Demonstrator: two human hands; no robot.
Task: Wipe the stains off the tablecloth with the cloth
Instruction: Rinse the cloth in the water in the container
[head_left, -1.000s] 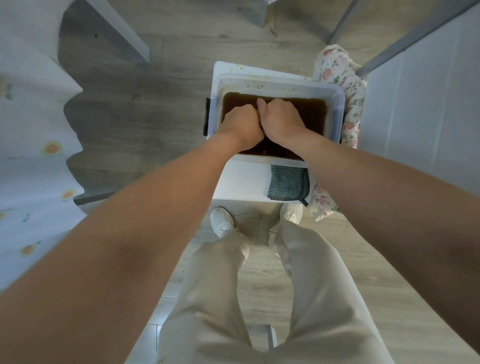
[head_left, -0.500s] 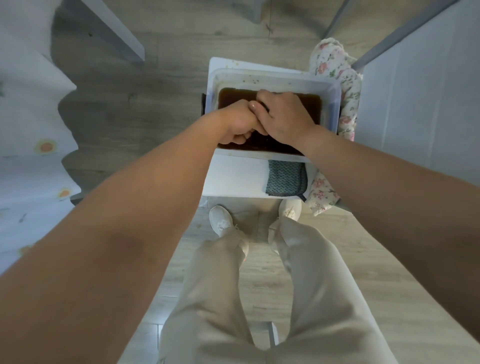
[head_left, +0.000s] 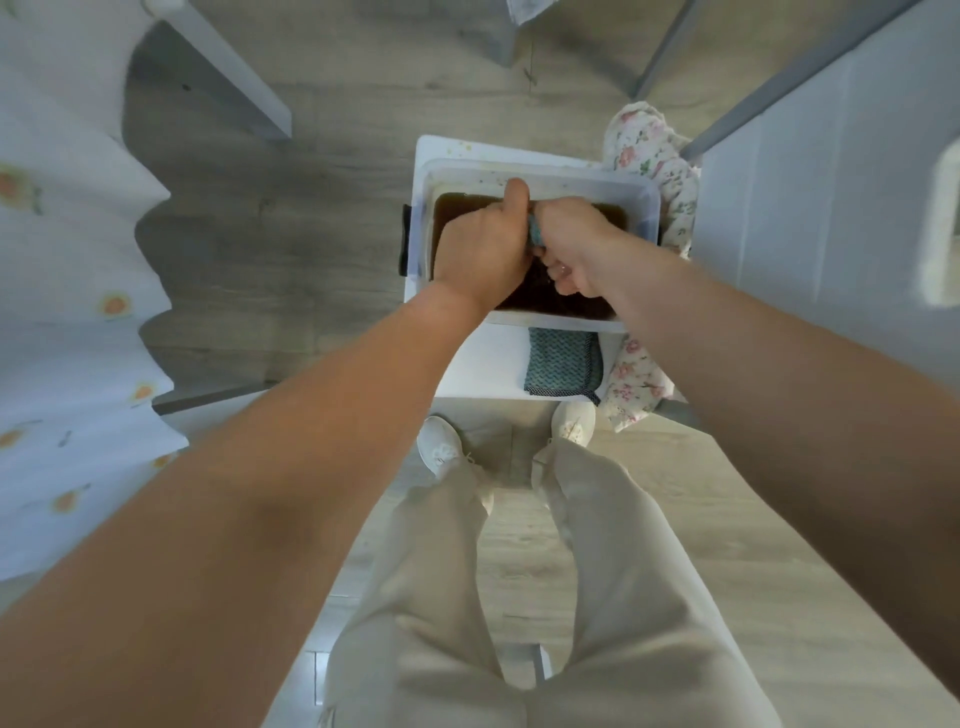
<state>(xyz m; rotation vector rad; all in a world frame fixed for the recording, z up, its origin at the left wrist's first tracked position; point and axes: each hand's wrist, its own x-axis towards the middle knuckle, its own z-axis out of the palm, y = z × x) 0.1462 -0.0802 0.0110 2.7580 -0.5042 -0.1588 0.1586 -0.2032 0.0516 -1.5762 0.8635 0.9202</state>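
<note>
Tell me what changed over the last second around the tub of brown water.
The two fists, pressed knuckle to knuckle a second ago, have twisted against each other: the left hand now has its thumb up and the right hand is rolled over. A strip of teal cloth now shows between them, gripped by both. The tub, folded teal cloth and floral fabric have not moved.

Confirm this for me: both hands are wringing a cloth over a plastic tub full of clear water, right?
Not clear. The head view shows the left hand and right hand twisting a teal cloth over a translucent plastic tub of dark brown water.
</note>
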